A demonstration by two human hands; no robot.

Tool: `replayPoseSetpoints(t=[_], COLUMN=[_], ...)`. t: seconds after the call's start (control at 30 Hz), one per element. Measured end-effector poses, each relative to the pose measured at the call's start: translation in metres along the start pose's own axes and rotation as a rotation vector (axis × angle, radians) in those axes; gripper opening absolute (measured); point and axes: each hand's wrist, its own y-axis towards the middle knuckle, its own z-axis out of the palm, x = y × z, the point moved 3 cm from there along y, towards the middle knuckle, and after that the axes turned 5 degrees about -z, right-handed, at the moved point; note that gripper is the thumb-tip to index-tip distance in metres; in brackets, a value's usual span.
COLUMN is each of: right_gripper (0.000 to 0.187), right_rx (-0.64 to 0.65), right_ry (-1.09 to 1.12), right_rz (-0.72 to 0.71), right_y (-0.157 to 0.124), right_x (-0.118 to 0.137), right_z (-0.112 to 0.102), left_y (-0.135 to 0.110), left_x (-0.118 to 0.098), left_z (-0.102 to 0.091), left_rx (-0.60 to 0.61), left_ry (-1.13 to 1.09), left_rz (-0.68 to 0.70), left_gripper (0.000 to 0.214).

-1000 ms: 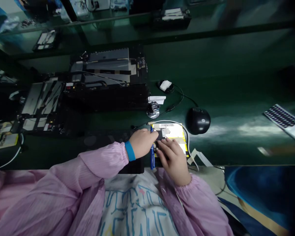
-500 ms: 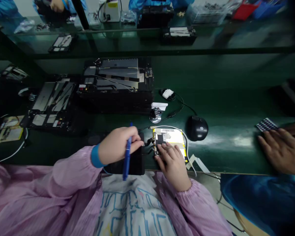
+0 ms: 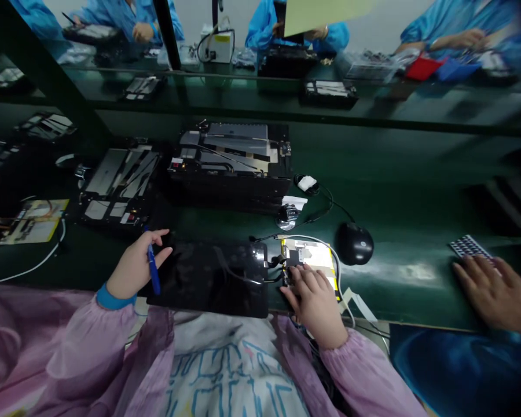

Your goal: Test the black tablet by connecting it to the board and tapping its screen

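Observation:
A blue pen (image 3: 154,272) is held in my left hand (image 3: 131,265), its thumb and index finger stretched apart at the upper left corner of a black display panel (image 3: 217,281). The panel lies flat, glossy face up, along the table's front edge. Short dark cables join its right side to a battery-and-board assembly (image 3: 319,255) with yellow edges. My right hand (image 3: 316,301) rests on the lower left of that assembly, fingers extended over the small circuit board, partly hiding it.
A black mouse (image 3: 353,243), a white cable (image 3: 339,272) and a small silver-based device (image 3: 287,215) stand near the assembly. Stacked tablet housings (image 3: 234,156) and another stack (image 3: 117,179) are behind. A co-worker's hand (image 3: 497,289) touches a patterned sheet (image 3: 471,246) at right.
My left hand has moved left with the pen, from beside the cables to the panel's far left, uncovering the panel. My right hand stays on the assembly. The camera view has tilted up.

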Motion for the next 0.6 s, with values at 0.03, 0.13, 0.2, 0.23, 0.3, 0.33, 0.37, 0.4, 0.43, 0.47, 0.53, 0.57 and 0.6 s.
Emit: replayPoseSetpoints(t=[0.03,0.13,0.2,0.23,0.3,0.33,0.37,0.4,0.43,0.47,0.53,0.57,0.6], right_gripper=[0.048,0.043,0.037,0.034,0.033,0.035,0.037,0.04,0.042,0.044,0.045,0.045,0.045], right_rx=[0.004,-0.009,-0.036,-0.059,-0.112,-0.135,-0.149,-0.151,-0.145,-0.139,-0.144,-0.154,-0.164], right_ry=[-0.003,0.081,0.191,0.237,0.277,0.27,0.253,0.229,0.203,0.175,0.118,0.092,0.067], right_rz=[-0.004,0.028,0.085,0.118,0.169,0.181,0.182,0.176,0.166,0.156,0.141,0.132,0.122], right_y=[0.001,0.003,0.006,0.007,0.012,0.014,0.017,0.02,0.022,0.024,0.028,0.029,0.03], right_x=[0.0,-0.004,-0.01,-0.014,-0.022,-0.025,-0.028,-0.03,-0.032,-0.033,-0.034,-0.034,-0.034], right_z=[0.0,-0.002,-0.003,-0.003,-0.004,-0.003,-0.002,0.0,0.002,0.004,0.008,0.009,0.01], left_y=[-0.001,-0.002,-0.001,0.0,0.004,0.006,0.009,0.011,0.013,0.014,0.015,0.014,0.014], left_x=[0.001,0.002,0.004,0.007,0.013,0.016,0.018,0.02,0.022,0.023,0.024,0.024,0.024], left_z=[0.003,0.012,0.016,0.017,0.019,0.021,0.022,0.024,0.026,0.028,0.03,0.03,0.03], left_rx=[0.011,0.064,0.088,0.09,0.082,0.076,0.07,0.067,0.067,0.069,0.07,0.067,0.062], left_ry=[-0.004,-0.019,-0.036,-0.048,-0.082,-0.097,-0.109,-0.118,-0.128,-0.142,-0.193,-0.225,-0.258], left_rz=[0.018,0.098,0.149,0.167,0.184,0.188,0.191,0.197,0.204,0.208,0.21,0.209,0.21], left_gripper=[0.03,0.028,0.024,0.023,0.021,0.021,0.021,0.021,0.02,0.02,0.017,0.016,0.016])
